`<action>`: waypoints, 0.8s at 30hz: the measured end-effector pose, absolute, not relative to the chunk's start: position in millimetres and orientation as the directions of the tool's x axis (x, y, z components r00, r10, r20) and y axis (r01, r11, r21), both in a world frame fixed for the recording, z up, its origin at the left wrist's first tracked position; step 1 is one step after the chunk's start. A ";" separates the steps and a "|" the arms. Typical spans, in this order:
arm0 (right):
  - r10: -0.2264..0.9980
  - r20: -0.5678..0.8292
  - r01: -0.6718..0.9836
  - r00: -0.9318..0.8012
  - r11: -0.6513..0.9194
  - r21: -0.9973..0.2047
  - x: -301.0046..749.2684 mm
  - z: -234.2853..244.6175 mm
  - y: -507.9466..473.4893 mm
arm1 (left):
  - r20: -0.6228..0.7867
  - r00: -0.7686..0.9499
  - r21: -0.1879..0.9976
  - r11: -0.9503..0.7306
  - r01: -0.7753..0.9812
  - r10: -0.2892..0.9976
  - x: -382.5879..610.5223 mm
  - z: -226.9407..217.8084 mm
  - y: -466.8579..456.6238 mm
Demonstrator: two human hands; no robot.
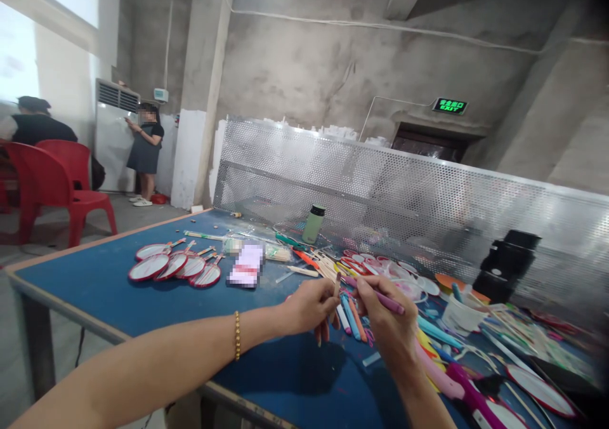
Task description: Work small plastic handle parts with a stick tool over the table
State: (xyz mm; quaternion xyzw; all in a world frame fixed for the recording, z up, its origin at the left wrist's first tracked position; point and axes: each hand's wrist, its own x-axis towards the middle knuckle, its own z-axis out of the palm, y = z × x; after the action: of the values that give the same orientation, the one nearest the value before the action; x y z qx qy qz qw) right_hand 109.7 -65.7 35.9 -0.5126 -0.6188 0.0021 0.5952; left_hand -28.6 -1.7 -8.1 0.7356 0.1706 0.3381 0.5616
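My left hand (311,305) is closed, pinching a thin light-brown stick (337,285) that stands nearly upright above the table. My right hand (387,318) grips a purple pen (391,303) like a writing tool, its front end pointing left close to the stick. Whether the two touch cannot be made out. Below and between the hands lie blue and orange markers (354,318) side by side. Behind them is a pile of pale wooden sticks (328,265). Several small white round fans with red rims (177,266) lie to the left.
A pixelated phone-like item (246,265) lies left of my hands. A green bottle (314,224) stands by the perforated metal panel (361,181). On the right are a white cup (459,318), a magenta glue gun (476,397) and a black device (507,267). Two people are far left.
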 end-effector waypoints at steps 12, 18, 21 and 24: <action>0.659 0.714 0.621 0.235 0.464 -0.632 111.0 35.5 -64.0 | 0.297 0.718 0.944 -0.306 -0.123 0.629 -28.0 -10.5 0.0; 0.661 0.714 0.606 0.230 0.477 -0.636 110.3 35.7 -66.0 | 0.303 0.716 0.942 -0.312 -0.125 0.629 -28.2 -10.6 0.1; 0.654 0.722 0.613 0.226 0.480 -0.627 109.7 36.3 -66.1 | 0.306 0.715 0.942 -0.310 -0.131 0.629 -28.8 -10.3 0.0; 0.650 0.731 0.620 0.209 0.490 -0.613 109.2 36.9 -65.7 | 0.297 0.718 0.945 -0.303 -0.125 0.630 -29.1 -10.1 0.0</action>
State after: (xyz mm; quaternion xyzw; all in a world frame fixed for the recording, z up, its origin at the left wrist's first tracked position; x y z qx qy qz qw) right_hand 109.2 -65.7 36.9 -0.5049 -0.6288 0.0128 0.5912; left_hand -29.1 0.0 -10.1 0.7347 0.1717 0.3343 0.5648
